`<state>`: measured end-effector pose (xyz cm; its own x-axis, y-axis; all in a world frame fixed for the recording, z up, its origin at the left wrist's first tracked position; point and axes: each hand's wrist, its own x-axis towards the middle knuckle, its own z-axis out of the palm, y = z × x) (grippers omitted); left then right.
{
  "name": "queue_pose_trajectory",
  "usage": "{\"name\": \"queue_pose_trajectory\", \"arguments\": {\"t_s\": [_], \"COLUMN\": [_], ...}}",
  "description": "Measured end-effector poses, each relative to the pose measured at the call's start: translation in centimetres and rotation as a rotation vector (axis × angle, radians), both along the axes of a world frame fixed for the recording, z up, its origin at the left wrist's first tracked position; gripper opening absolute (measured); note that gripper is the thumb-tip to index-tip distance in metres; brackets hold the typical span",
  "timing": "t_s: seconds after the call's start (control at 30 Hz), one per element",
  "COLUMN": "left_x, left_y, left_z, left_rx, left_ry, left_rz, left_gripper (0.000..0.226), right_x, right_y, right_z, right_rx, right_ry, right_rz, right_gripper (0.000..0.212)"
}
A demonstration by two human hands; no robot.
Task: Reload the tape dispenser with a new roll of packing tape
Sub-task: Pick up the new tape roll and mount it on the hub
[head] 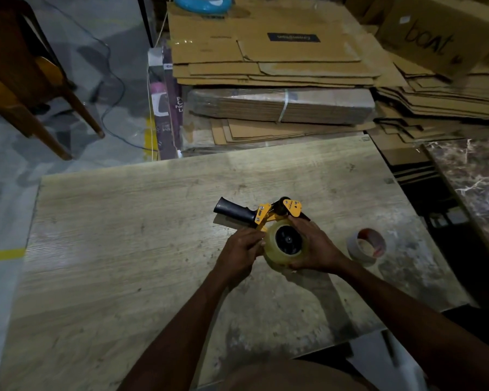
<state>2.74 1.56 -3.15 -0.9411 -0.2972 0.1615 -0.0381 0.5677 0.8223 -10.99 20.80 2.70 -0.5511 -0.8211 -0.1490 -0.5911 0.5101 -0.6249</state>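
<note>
Roll (274, 258) (on the dispenser (263, 214) hub) is cupped by the right hand (315, 248), its left edge pinched by the left hand (237, 252).

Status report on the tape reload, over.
Right hand grips the tape roll, left hand pinches its edge. Roll sits on the dispenser hub. Spent core lies apart, nothing blocking.
</note>
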Motion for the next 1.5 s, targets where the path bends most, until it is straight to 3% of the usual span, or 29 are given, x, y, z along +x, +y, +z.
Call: {"name": "queue_pose_trajectory", "arguments": {"t_s": [0.13, 0.23, 0.33, 0.5, 0.67, 0.97, 1.03, 1.2, 1.5], "left_x": [-0.2, -0.1, -0.2, 0.2, 0.0, -1.2, -1.0, -0.8, -0.9], "left_y": [-0.1, 0.3, 0.3, -0.4, -1.3, -3.0, -3.3, -3.1, -3.2], "left_z": [-0.5, -0.2, -0.2, 0.0, 1.1, 2.6, 2.6, 2.6, 2.5], "left_rx": [-0.015, -0.002, -0.018, -0.297, -0.556, -0.459, -0.404, -0.366, -0.336], "left_ry": [0.013, -0.033, -0.068, -0.023, 0.025, -0.037, -0.037, -0.029, -0.033], "left_rz": [-0.007, 0.027, 0.023, -0.059, -0.16, -0.246, -0.264, -0.25, -0.234], "left_gripper": [0.017, 0.018, 0.017, 0.008, 0.02, 0.023, 0.017, 0.019, 0.015], "right_x": [-0.1, 0.4, 1.6, 1.7, 0.7, 0.2, 0.8, 3.0, 3.6], "right_y": [0.1, 0.2, -0.1, -0.6, -0.2, 1.1, 0.8, -1.2, -3.8], "right_z": [-0.4, -0.9, -1.2, -1.1, -0.1, 1.1, 1.3, 0.5, -1.5], "right_rx": [0.028, 0.091, 0.09, 0.125, 0.141, 0.237, 0.227, -0.054, 0.039], "right_ry": [-0.005, -0.008, 0.019, 0.043, 0.007, 0.068, 0.173, 0.397, 0.413], "right_rz": [-0.006, -0.024, -0.131, -0.175, -0.112, -0.003, -0.001, -0.038, -0.038], "right_gripper": [0.117, 0.133, 0.128, 0.126, 0.122, 0.121, 0.111, 0.032, 0.017]}}
